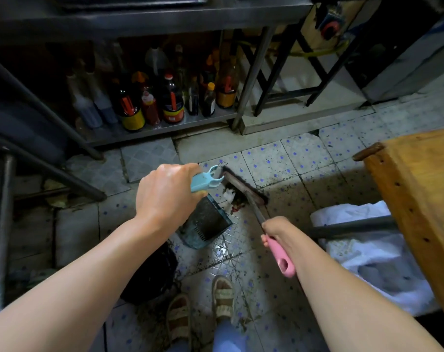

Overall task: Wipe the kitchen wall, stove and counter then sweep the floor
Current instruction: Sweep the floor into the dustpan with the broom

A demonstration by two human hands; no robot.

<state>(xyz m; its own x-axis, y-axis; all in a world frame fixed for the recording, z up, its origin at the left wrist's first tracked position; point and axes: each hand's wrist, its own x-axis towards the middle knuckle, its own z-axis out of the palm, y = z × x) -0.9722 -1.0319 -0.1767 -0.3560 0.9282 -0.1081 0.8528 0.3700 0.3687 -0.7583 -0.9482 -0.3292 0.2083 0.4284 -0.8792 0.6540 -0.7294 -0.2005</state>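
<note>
Left hand (165,194): we grip the blue dustpan handle (203,181); dustpan (207,222) mouth rests on the floor tiles (279,158).
Debris (234,199): lies just beyond the pan, between pan and broom head (243,185).
Broom axis: slants from far-left to near-right.
Right hand (276,229): we clasp the pink broom handle (281,257); nearer us.

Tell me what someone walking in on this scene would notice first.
Most likely the two hands mid-frame: the left hand grips the light blue handle of a dustpan resting on the tiled floor, while the right hand holds a pink-handled broom whose head sits by a small pile of debris at the pan's mouth. Behind them, sauce bottles crowd a low steel shelf.
</note>
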